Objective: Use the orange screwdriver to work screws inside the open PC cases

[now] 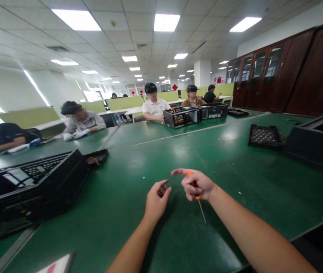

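Observation:
My right hand (pixel 198 185) is wrapped round a screwdriver (pixel 197 196) with an orange and dark handle, its index finger stretched out to the left. The thin metal shaft points down toward the green table (pixel 115 212). Just to the left, my left hand (pixel 158 197) hangs over the table with curled fingers, the thumb and fingertips apart and nothing between them. The two hands do not touch.
An open black computer case (pixel 61 185) lies at the left, another dark case (pixel 315 142) at the right beside a black perforated part (pixel 264 136). Across the table, people sit near two more cases (pixel 181 116). A white-and-red object (pixel 57 265) lies at the bottom left.

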The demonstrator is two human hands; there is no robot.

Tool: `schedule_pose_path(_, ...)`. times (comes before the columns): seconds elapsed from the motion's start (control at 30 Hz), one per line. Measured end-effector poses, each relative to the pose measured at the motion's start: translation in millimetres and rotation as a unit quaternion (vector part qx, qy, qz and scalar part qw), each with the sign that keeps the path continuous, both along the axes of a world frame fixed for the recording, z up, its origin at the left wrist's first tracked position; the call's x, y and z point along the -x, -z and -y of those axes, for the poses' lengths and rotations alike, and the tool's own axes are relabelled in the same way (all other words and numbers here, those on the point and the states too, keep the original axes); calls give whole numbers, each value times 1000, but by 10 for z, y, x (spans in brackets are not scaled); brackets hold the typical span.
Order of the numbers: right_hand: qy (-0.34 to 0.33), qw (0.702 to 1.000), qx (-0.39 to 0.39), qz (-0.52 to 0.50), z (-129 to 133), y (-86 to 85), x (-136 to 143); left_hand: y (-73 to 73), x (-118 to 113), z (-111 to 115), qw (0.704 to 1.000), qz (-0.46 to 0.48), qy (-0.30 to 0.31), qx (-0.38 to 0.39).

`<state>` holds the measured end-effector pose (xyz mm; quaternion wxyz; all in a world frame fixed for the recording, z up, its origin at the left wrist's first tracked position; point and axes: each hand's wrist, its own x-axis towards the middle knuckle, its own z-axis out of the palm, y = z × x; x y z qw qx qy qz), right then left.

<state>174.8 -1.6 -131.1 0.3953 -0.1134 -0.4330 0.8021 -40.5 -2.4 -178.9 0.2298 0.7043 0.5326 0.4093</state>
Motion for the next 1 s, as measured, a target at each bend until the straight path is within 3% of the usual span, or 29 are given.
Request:
schedule_pose_path(0.03,83,996,28,-37,-35,23,0,-2,-48,31,1000,-21,3,-13)
schedule_pose_path(0.1,183,978,67,-68,-96,92,61,-6,-123,89,997,-72,3,-36)
schedule_pose_path(0.23,266,957,113,-15,-141,291,309,-5,-151,147,982,-153,62,-94)
schedule_pose_path(0.33,317,939,120,52,-113,411,487,-14,-101,154,973,-132,146,-121)
schedule_pose_path(0.43,323,935,98,107,-63,439,564,-33,-58,172,978,-69,167,-105)
schedule_pose_path(0.63,266,951,3,156,33,375,564,-41,-23,165,994,102,43,-20)
schedule_pose_path(0.8,225,949,-100,198,76,429,616,-54,42,124,991,121,45,-31)
schedule_pose_path(0.9,226,929,-176,233,105,418,621,-78,74,130,992,100,51,-52)
schedule_pose_path(1.0,265,878,-272,292,208,306,605,-81,102,122,990,123,51,-36)
